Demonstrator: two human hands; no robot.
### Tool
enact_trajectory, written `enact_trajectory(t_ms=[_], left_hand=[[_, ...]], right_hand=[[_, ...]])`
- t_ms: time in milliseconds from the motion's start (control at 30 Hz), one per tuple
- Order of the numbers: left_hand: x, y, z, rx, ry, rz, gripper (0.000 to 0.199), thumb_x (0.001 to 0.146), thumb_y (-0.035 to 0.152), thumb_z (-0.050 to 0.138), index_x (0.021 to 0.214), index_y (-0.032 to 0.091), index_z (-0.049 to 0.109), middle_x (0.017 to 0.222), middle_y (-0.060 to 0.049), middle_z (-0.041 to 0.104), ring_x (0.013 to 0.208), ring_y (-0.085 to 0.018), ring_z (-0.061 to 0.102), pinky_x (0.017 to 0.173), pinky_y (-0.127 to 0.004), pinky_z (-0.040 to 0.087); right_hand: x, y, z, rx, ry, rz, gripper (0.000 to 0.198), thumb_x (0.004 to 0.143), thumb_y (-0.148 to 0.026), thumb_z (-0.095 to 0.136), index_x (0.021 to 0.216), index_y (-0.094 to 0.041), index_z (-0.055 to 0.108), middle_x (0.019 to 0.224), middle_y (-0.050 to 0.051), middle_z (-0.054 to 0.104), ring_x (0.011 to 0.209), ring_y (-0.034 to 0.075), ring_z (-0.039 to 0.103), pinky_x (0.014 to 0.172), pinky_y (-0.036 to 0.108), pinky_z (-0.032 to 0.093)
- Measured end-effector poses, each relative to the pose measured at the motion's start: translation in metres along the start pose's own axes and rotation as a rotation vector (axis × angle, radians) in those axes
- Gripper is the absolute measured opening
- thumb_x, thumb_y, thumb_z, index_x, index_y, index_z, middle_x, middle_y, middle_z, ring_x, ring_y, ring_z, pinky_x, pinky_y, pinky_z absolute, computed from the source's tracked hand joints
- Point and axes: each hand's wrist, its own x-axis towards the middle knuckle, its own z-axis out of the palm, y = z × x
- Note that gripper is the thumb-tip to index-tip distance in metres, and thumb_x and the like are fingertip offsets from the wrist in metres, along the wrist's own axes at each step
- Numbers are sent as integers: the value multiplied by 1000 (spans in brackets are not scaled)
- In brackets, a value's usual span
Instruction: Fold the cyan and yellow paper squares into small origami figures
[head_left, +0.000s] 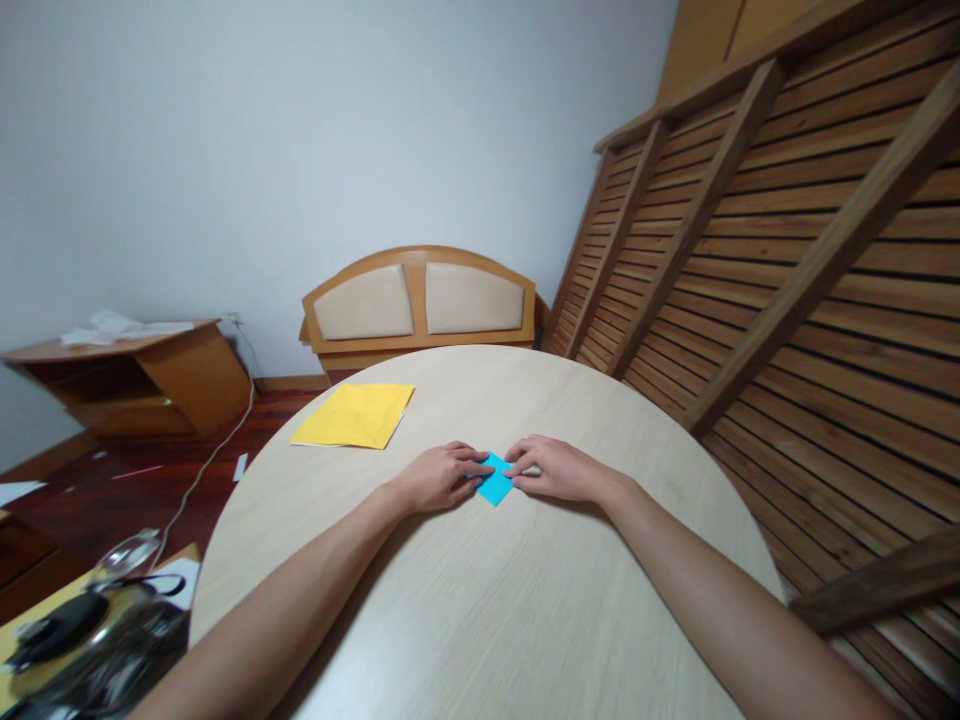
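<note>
A small square of blue paper (496, 488), turned so that one corner points at me, lies on the round table between my hands. My left hand (441, 477) comes in from the left, its index finger on top of the paper and its thumb by the left edge. From the other side, my right hand (556, 467) has thumb and fingertips closed at the paper's right edge. Both hands rest low against the tabletop. The fingers cover the paper's left and right corners, so any folds there are hidden.
Flat on the round table (465, 620), to the left, lies a yellow paper packet (356, 415). A slatted wooden bed frame (750, 230) leans along the right. Behind the table stands a headboard (420, 300). A low cabinet (165, 380) and a white cable (202, 470) are at left.
</note>
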Motion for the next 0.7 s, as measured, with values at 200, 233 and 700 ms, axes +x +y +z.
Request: enact_trajectory(t_ms=[200, 233, 700], left_hand=[[-1, 2, -1, -9, -2, -12, 38, 95, 28, 48, 130, 24, 62, 136, -8, 59, 121, -24, 57, 103, -40, 46], [-2, 2, -1, -13, 0, -13, 39, 94, 28, 49, 130, 23, 62, 137, -9, 59, 121, -25, 57, 104, -41, 46], [-4, -1, 0, -51, 1, -1, 44, 91, 35, 55, 133, 21, 58, 139, -11, 57, 125, -27, 55, 105, -44, 45]], right_hand=[[-3, 7, -4, 13, 11, 36, 22, 86, -23, 61, 100, -21, 78, 108, 8, 73, 98, 21, 65, 89, 30, 46], [-3, 9, -3, 13, 15, 43, 22, 87, -23, 61, 101, -20, 77, 107, 8, 73, 98, 21, 65, 89, 30, 46], [-3, 7, -5, 144, -6, 80, 24, 87, -24, 61, 105, -21, 75, 97, 5, 75, 86, 19, 66, 79, 28, 47]])
